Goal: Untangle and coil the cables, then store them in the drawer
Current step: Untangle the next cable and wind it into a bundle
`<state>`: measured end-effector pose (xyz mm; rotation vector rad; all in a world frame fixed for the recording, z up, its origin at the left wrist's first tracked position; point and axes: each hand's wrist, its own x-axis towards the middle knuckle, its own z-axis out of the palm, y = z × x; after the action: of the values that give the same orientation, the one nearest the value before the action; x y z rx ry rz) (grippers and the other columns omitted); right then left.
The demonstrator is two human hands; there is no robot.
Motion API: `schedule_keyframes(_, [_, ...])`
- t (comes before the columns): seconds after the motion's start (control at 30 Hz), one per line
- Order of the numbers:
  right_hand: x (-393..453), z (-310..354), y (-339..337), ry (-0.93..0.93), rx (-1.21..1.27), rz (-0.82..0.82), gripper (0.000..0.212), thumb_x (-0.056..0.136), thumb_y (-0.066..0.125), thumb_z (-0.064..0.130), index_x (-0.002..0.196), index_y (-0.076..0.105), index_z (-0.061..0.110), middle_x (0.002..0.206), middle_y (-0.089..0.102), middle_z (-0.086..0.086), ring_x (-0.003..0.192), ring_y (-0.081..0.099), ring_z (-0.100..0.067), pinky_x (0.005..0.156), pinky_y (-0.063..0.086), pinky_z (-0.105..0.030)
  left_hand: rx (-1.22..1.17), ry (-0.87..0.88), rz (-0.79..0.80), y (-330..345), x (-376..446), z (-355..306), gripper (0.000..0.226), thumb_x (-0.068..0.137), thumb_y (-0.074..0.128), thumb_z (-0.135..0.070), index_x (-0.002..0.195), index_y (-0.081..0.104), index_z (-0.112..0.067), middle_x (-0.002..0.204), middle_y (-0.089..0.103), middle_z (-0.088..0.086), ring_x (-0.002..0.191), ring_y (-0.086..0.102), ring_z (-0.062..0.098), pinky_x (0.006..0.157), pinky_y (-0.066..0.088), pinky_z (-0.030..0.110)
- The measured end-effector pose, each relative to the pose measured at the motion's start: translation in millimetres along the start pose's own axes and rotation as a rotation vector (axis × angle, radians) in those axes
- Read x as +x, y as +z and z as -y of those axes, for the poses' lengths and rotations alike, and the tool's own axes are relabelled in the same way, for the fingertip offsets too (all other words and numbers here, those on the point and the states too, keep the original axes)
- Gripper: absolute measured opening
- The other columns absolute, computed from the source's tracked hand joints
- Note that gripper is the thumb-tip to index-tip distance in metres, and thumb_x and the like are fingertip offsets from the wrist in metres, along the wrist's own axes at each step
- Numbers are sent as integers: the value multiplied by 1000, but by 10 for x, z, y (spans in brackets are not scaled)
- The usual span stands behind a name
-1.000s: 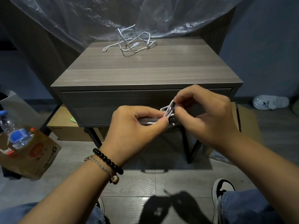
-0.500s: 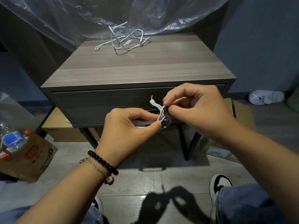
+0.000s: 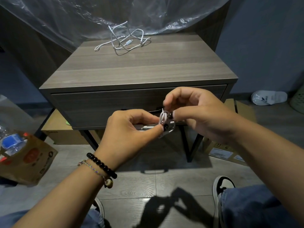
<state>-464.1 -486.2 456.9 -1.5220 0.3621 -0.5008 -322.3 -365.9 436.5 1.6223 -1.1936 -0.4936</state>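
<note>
I see both hands held up in front of the closed drawer [image 3: 115,104], working one small white cable bundle [image 3: 165,123] between them. My left hand [image 3: 130,132] has its fingers [image 3: 158,128] curled in, thumb and forefinger pinching the bundle from the left side. My right hand [image 3: 195,116] comes in from the right with its fingers bent, thumb and forefinger pinching the loops at the top of the same bundle. The loops are tight and short; I cannot tell how the loose end is tucked. The left wrist carries a dark bead bracelet [image 3: 102,164] and a thin woven one.

A second white cable [image 3: 125,41] lies loose and tangled at the far edge of the worktop [image 3: 139,68], slightly left of the middle, well apart from the hands. Clear plastic sheeting [image 3: 98,15] hangs behind that far edge.

On the floor [image 3: 139,183], a cardboard box [image 3: 29,160] with a water bottle [image 3: 11,142] in it sits at the left, another carton [image 3: 230,152] stands by the right legs, and a white slipper [image 3: 269,97] lies far right. A shoe [image 3: 222,186] and denim-covered knees show at the bottom.
</note>
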Motion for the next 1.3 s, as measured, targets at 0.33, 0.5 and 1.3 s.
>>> schedule_keyframes(0.33, [-15,63,10,-30,-383,-2,27,71,73,-13,88,78,8,95,65,0,81,64,-8,72,51,-17,90,44,10,-28,5,24,15,62,80,-33,73,76,-24,72,73,-11,71,70,2,72,58,28])
schedule_keyframes(0.5, [10,47,-53,-47,-658,18,14,73,80,9,80,79,21,91,64,3,86,61,-1,73,50,-14,134,52,141,-60,4,56,13,69,83,-27,80,78,-24,76,74,-11,74,70,2,73,58,34])
schedule_keyframes(1.3, [-80,-13,-68,-518,-1000,138,23,76,60,0,89,75,11,80,65,1,72,59,-12,63,48,-28,156,-70,222,7,36,-27,45,68,83,-21,102,53,-25,78,73,-16,76,70,11,79,56,39])
